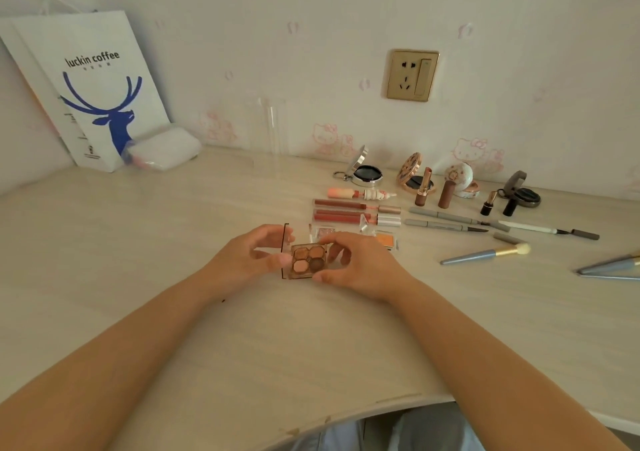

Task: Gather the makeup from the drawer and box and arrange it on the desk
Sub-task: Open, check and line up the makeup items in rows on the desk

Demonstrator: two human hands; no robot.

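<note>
A small eyeshadow palette (309, 258) with brown and peach pans lies open on the pale desk (242, 329), its clear lid standing up at the left. My left hand (249, 260) holds that lid between thumb and fingers. My right hand (360, 265) grips the palette's base from the right. Behind them lie lip gloss tubes (346, 209), small clear blush pans (386, 239), open compacts (367, 173), lipsticks (424, 187), eyeliner pens (446, 220) and a brush (485, 253).
A white coffee-shop paper bag (100, 93) leans on the wall at the back left, with a white wrapped packet (162, 150) beside it. A clear acrylic box (270, 131) stands at the wall. More blue-handled brushes (609, 270) lie far right. A gold wall socket (412, 74) sits above.
</note>
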